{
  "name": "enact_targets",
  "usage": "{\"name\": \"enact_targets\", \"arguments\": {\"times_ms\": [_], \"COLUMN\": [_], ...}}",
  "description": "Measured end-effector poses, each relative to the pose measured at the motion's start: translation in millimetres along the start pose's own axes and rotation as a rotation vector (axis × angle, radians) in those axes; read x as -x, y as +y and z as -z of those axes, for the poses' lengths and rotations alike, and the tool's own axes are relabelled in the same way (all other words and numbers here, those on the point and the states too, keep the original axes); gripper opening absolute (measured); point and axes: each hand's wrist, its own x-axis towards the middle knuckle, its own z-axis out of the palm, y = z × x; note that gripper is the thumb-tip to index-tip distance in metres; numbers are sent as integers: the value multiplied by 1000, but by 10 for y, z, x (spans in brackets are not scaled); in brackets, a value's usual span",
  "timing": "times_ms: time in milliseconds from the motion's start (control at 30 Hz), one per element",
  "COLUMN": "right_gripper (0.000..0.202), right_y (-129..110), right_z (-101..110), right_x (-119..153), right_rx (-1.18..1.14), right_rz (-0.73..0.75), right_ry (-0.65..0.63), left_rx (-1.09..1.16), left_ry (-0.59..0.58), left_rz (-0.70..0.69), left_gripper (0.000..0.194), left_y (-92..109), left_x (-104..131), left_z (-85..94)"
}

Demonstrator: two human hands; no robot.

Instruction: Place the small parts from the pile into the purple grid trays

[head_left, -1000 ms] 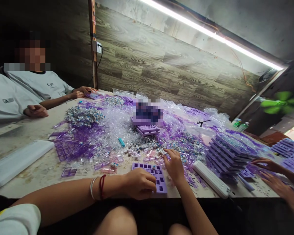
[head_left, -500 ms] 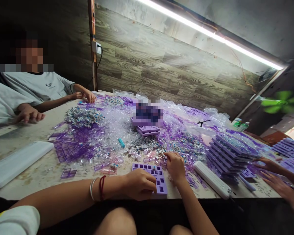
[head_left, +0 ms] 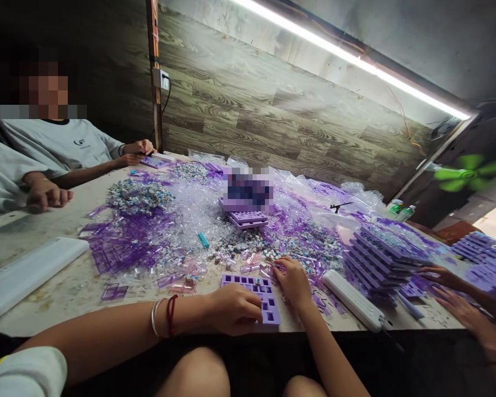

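My left hand lies over the near left part of a light purple tray with square holes. Its fingers are curled, and what they hold, if anything, is hidden. A small pale part sits in one of the tray's far holes. Just right of the tray, my right hand reaches to the near edge of a heap of small white-and-blue parts. Its fingers are bent together at the loose pieces; whatever is between them is too small to make out. Clear pink pieces lie close by.
Purple clear pieces cover the middle left. Stacked purple trays and a white power strip stand to the right. A long white case lies left. Co-workers' hands are at the left, others at the right.
The far-left co-worker's hands have shifted, and a purple piece now shows beside them. My left hand stays on the tray; my right hand's fingers have moved only slightly at the heap.
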Motion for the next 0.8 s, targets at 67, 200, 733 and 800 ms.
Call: {"name": "enact_targets", "arguments": {"times_ms": [67, 200, 733, 800], "right_gripper": [14, 15, 21, 19], "right_y": [-31, -111, -217, -217], "right_z": [-3, 10, 176, 201], "right_x": [-16, -29, 101, 105], "right_rx": [18, -44, -499, -451], "right_rz": [-25, -39, -14, -4], "right_ry": [-17, 18, -294, -325], "left_rx": [3, -7, -12, -15], "left_ry": [0, 9, -17, -18], "left_rz": [-12, -20, -1, 0], "left_gripper": [10, 11, 16, 16], "left_y": [-5, -14, 2, 4], "left_x": [2, 7, 0, -1], "left_z": [-2, -11, 3, 3]}}
